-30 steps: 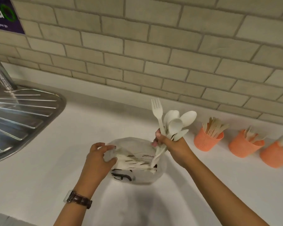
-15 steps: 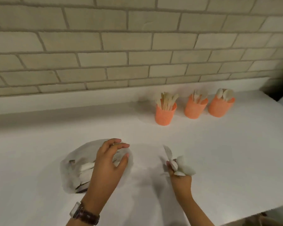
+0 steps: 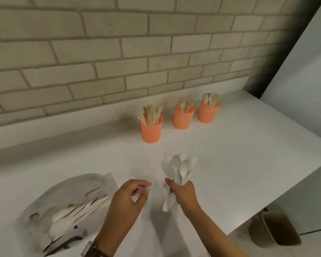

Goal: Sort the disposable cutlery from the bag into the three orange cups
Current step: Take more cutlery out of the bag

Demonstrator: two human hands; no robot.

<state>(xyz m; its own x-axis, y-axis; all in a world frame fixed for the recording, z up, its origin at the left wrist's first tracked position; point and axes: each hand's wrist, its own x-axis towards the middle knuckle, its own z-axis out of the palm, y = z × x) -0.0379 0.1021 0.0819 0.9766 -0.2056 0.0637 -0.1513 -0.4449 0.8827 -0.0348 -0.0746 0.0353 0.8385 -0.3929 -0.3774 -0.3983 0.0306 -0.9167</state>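
Observation:
My right hand (image 3: 183,193) is shut on a bunch of white plastic cutlery (image 3: 181,169), spoon bowls sticking up above the fist and more ends hanging below it. My left hand (image 3: 127,203) hovers just left of it, holding nothing, fingers loosely curled and apart. A clear plastic bag (image 3: 63,206) with more white cutlery lies on the counter at the lower left. Three orange cups stand near the wall: the left cup (image 3: 151,130) holds wooden knives, the middle cup (image 3: 183,117) forks, the right cup (image 3: 208,113) spoons.
The white counter (image 3: 239,154) ends in an edge at the right and lower right. Below that edge a brown bin (image 3: 278,229) stands on the floor. A tiled brick wall (image 3: 119,52) runs along the back, and a white panel rises at the far right.
My left hand has let go of the bag and come right toward the bunch. My right hand carried the cutlery away from the bag. The view swung right, off the sink.

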